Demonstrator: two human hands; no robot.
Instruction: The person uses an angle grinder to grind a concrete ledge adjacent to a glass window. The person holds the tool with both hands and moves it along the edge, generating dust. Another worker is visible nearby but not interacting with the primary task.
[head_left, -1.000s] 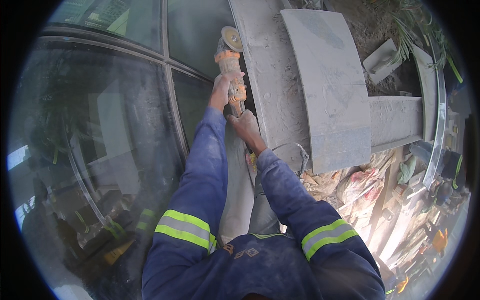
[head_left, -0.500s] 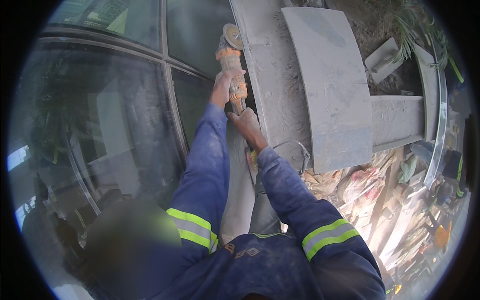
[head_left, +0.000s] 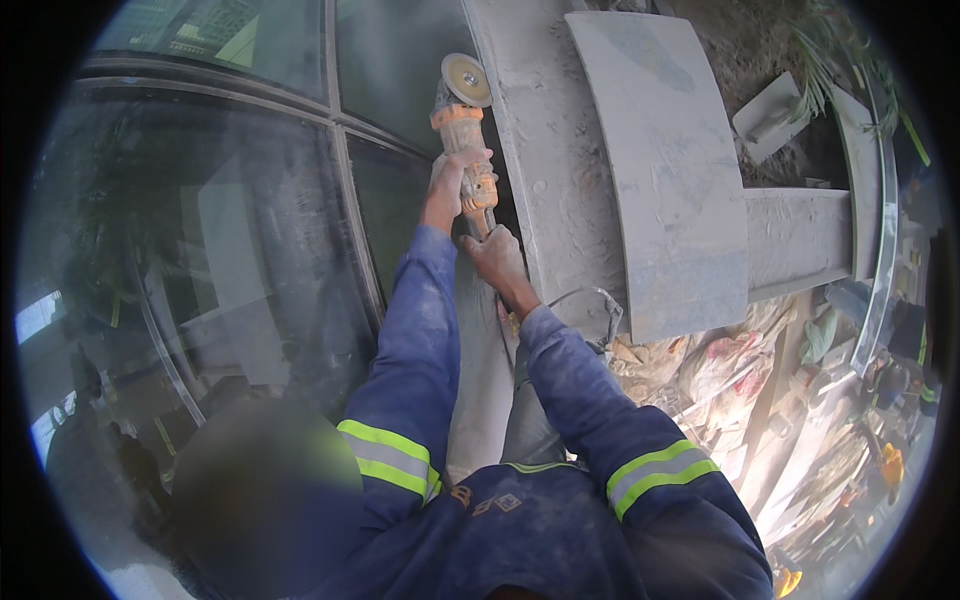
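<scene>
A dust-coated orange angle grinder [head_left: 462,130] points away from me, its pale disc [head_left: 467,79] beside the edge of a rough grey ledge [head_left: 540,140]. My left hand [head_left: 450,185] is wrapped round the grinder's body. My right hand [head_left: 500,260] grips its rear handle, lower down. Whether the disc touches the ledge I cannot tell. A cable [head_left: 590,292] loops out to the right of my right hand.
Dark glass panels [head_left: 230,190] fill the left. A pale board [head_left: 665,180] lies on the ledge. To the right are a small board [head_left: 768,118], palm leaves [head_left: 810,70], a metal rail [head_left: 880,260] and crumpled dusty sheeting [head_left: 720,370]. A blurred round shape [head_left: 265,480] sits lower left.
The grinder and both hands have shifted slightly, with the scene moving a little rightward in view. The blurred shape at lower left was absent one second ago.
</scene>
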